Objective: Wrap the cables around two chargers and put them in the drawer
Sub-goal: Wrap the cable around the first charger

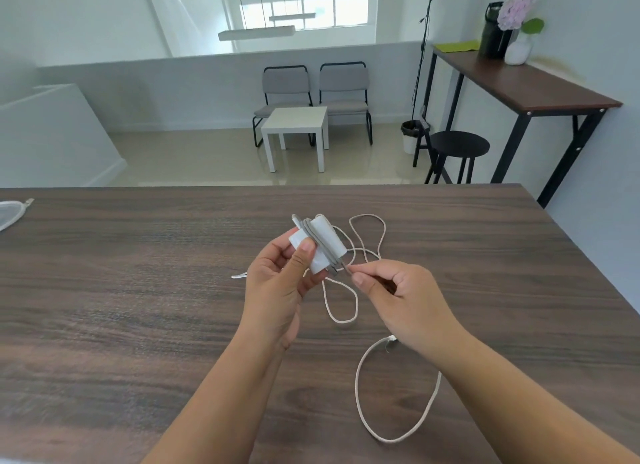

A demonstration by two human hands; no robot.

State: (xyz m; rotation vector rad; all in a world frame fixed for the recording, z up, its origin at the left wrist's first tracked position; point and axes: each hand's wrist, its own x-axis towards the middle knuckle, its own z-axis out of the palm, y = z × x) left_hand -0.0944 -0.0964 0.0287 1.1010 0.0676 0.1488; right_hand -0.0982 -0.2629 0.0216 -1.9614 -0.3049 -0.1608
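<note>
— One charger [320,243] in view, white, held up over the middle of the bench [138,290]. Any brand on it?

— No writing I can read; the faces look plain white, and any small print is too blurred to tell.

— Who holds what?

— The left hand [277,283] grips the charger, thumb across its near face and fingers curled behind it. The right hand [398,290] pinches the cable [367,377] just beside the charger's lower corner, its fingers curled round the cord.

— How does the charger lie?

— Tilted, with its long axis running from upper left to lower right. Several grey-white turns of cable cross it along its middle.

— And the loose cable?

— It trails in loops on the bench behind and below the hands, with one wide loop toward the near right under the right forearm. A connector end [239,275] lies on the wood just left of the left hand.

— Room to move?

— Bare wood lies on all sides of the hands. The far edge is well beyond the loops, the right edge well apart from the right hand — and at the far left edge a pale mesh pouch [10,212] is cut off by the frame.
</note>
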